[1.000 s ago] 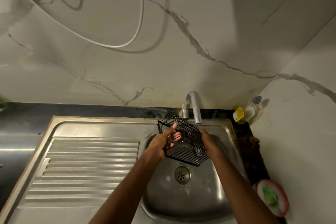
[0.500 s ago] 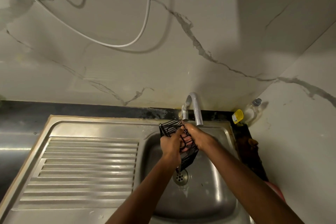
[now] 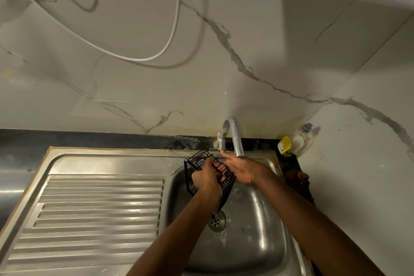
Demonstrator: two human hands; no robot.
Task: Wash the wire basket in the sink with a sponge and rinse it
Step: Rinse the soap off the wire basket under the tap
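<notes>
My left hand (image 3: 205,178) grips the black wire basket (image 3: 195,163), fingers curled through its wires. The basket is tilted on edge over the back left of the steel sink basin (image 3: 257,242), its lower corner hanging toward the drain (image 3: 216,220). My right hand (image 3: 243,169) lies right beside the basket, under the curved tap (image 3: 234,134). Its fingers stretch toward the tap's base, and whether it touches the basket is unclear. No sponge shows, and I cannot make out running water.
A ribbed draining board (image 3: 100,208) fills the left. Behind the sink in the right corner stand a yellow-capped bottle (image 3: 284,144) and a clear bottle (image 3: 302,136). A dark object (image 3: 298,178) sits on the counter to the right. Cables hang on the marble wall.
The basket has turned from lying flat between both hands to standing on edge nearer the tap. My right hand left the basket's right side and moved up toward the tap's base.
</notes>
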